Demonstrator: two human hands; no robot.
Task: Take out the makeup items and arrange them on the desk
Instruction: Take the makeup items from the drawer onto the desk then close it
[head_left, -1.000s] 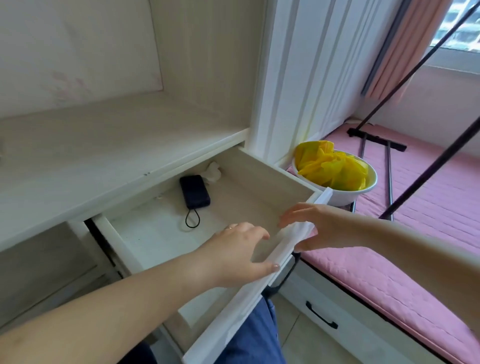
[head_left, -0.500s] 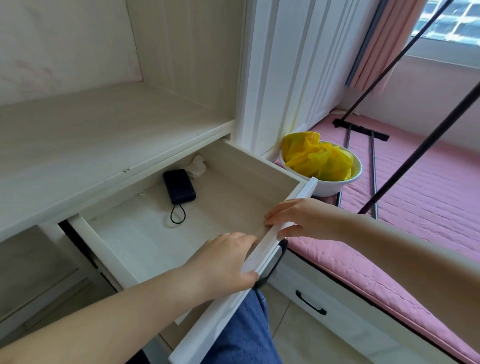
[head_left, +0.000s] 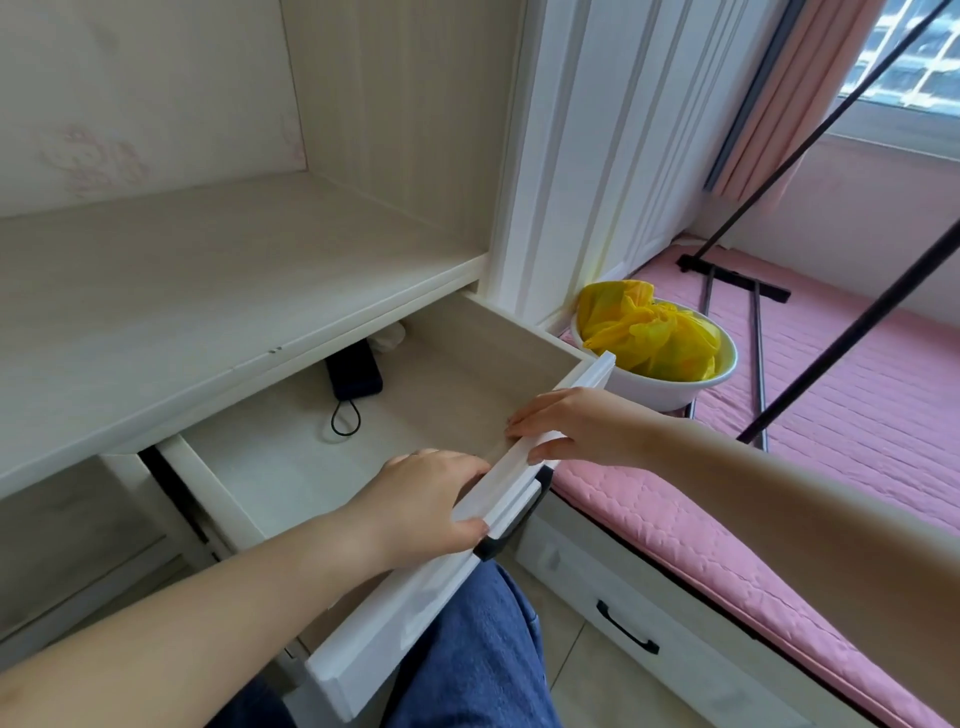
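Drawer (head_left: 441, 613): white front panel, pale wood-grain inside, pulled partway out from under the counter (head_left: 208, 291); a black handle shows below the front edge.
Left hand (head_left: 426, 501): fingers curled over the top edge of the drawer front, thumb on the outer face, gripping it.
Right hand (head_left: 563, 428): farther right on the same edge, fingers laid over the top and thumb beneath, gripping the panel.
Drawer contents: a dark flat pouch (head_left: 355, 375) with a looped cord lies at the far end, partly under the counter; just beside it a small crumpled white thing (head_left: 388, 335), too hidden to identify.
Counter: pale wood grain, bare where visible, set in a recessed alcove.
Room: right of the drawer, a pink quilted mattress (head_left: 857, 415) carrying a white basin (head_left: 670, 387) holding yellow plastic bags (head_left: 649, 332); black rack poles, pink curtain, window at far right.
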